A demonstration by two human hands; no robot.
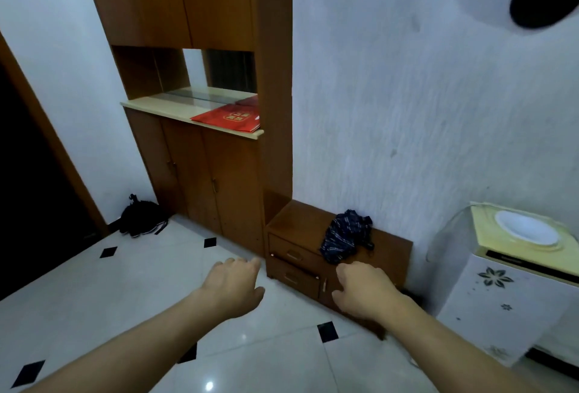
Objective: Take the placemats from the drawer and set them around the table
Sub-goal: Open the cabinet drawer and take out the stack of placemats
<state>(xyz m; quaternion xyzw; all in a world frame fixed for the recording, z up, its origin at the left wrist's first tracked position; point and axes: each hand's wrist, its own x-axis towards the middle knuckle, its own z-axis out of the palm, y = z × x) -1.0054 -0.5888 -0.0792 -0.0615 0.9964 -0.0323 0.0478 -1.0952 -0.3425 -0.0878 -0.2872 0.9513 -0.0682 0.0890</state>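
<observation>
A low brown wooden cabinet (pixel 388 251) stands against the white wall, with two stacked drawers on its left side. The upper drawer (pixel 294 253) and the lower drawer (pixel 293 278) both look closed. No placemats are visible. My left hand (pixel 233 286) hovers over the floor just left of the drawers, fingers loosely curled, holding nothing. My right hand (pixel 363 291) hangs in front of the cabinet's right half, fingers loosely curled and empty, touching nothing that I can see.
A folded dark blue umbrella (pixel 344 236) lies on the low cabinet. A tall brown cupboard (pixel 219 173) with a red bag (pixel 232 117) on its shelf stands to the left. A white water dispenser (pixel 513 283) is at right. A black bundle (pixel 141 215) sits in the corner on the tiled floor.
</observation>
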